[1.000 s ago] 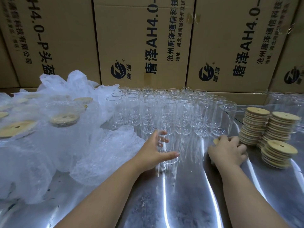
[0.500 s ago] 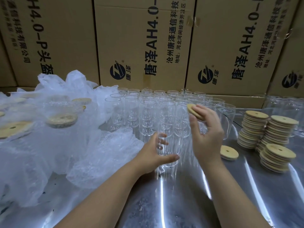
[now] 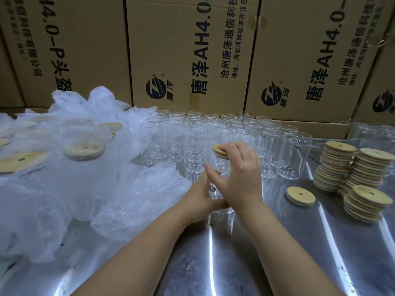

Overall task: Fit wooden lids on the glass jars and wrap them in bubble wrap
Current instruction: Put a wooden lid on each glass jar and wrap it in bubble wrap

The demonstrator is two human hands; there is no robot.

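While the left hand (image 3: 197, 194) curls round the lower part of one jar (image 3: 214, 189) standing on the table (image 3: 245, 253) at the near edge of the glassware, the right hand (image 3: 239, 174) lies bent over one lid (image 3: 220, 152), fingers on top of the disc and thumb stretched down the glass, holding it on the jar's mouth; whether the lid is fully seated cannot be told. Behind them stand the open jars (image 3: 195, 144) in several rows of about seven, too overlapped for an exact count, with more glass at the far right edge (image 3: 374, 133). To the right are three stacks (image 3: 335, 165) of lids, two tall ones side by side and a shorter one in front, and one loose lid (image 3: 301, 195) with a small hole lies flat just left of them. On the left, bubble wrap (image 3: 132, 199) is heaped over wrapped jars (image 3: 84, 149); at least four lidded tops show through it. Along the back stand cartons (image 3: 188, 50): three broad fronts, plus slivers at both edges. Two whole round dark-blue logos marked "唐泽" show, and part of a third at the far right. The left carton reads "4.0-P头盔" and "有限公司"; the middle one "唐泽AH4.0", "沧州唐泽通信科技" and "地址:河北河间经济开发区"; the right one "唐泽AH4.0" again, its small print partly blurred.
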